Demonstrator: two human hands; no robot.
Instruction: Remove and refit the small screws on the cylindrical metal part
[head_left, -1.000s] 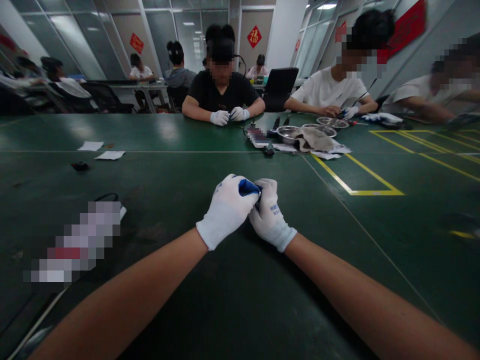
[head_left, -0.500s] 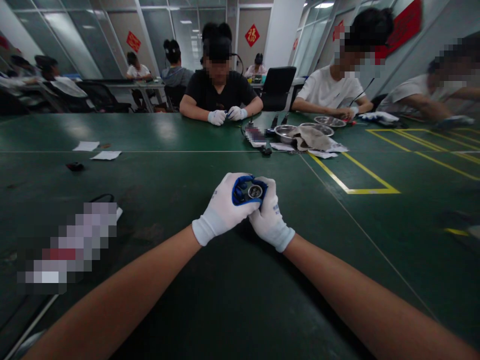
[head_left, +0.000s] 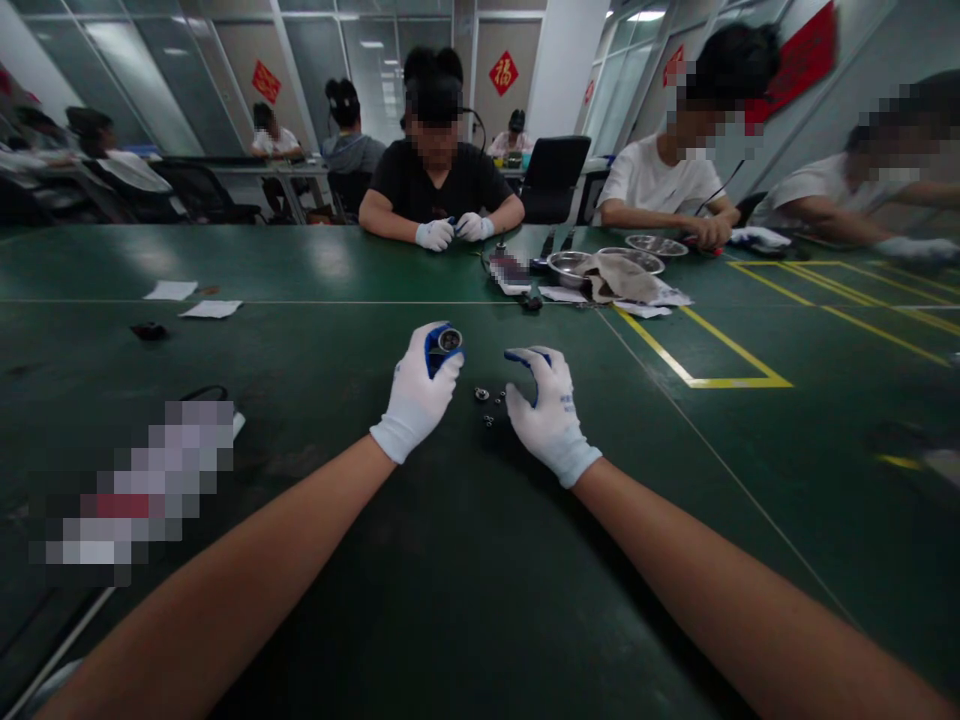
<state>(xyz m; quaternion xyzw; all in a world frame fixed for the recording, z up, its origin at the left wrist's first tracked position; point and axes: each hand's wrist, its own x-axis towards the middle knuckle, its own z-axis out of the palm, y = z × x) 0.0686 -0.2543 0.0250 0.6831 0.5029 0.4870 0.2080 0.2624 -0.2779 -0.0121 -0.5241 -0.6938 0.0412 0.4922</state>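
Observation:
In a white glove with blue palm, my left hand (head_left: pixel 421 385) grips a round metal part (head_left: pixel 450 341), its open face showing smaller round pieces inside. My right hand (head_left: pixel 546 405), gloved alike, is apart from it, thumb and fingers spread in a curve with nothing between them. Between the hands, several small metal pieces (head_left: pixel 481 395) lie on the green table (head_left: pixel 420 560), close to my right thumb.
Across the table sits a person in black (head_left: pixel 442 180), with others at the right. Steel bowls (head_left: pixel 568 266) and a cloth (head_left: pixel 619 278) stand at the far side. A blurred-out long object (head_left: pixel 165 470) lies left; a small black item (head_left: pixel 149 330) is behind it.
My hands have come apart; the left moved left and away with the round part, while the right opened and shifted slightly right. Small metal pieces now show on the table between them.

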